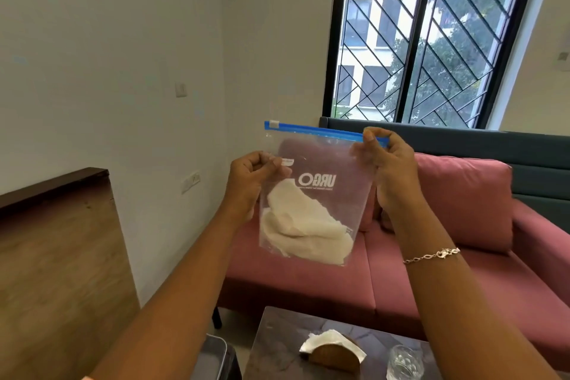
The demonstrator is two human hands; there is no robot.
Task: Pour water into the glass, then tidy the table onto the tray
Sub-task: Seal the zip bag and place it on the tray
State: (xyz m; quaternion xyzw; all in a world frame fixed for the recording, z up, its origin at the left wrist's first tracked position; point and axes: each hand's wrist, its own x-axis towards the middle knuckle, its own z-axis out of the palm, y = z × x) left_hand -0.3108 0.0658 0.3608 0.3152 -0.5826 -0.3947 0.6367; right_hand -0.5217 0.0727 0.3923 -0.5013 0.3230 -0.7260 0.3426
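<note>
Head view gives me the left hand first: its thumb and curled fingers pinch the left side of a clear zip bag, just below the top. The right hand pinches the right end of the blue zip strip, with the fingertips closed on it, and a thin bracelet lies on that wrist. I see the bag hanging upright in the air between both hands, well above the table. A white slider sits at the left end of the strip, and folded white material lies at the bottom of the bag.

On the dark table, the glass stands toward the right edge. A wooden napkin holder with white napkins stands just beside it, nearer the middle. Beside the left edge of the table, and lower, is a grey metal tray, as far as I can judge from the small part in view. Beyond the far edge stands a pink sofa.
</note>
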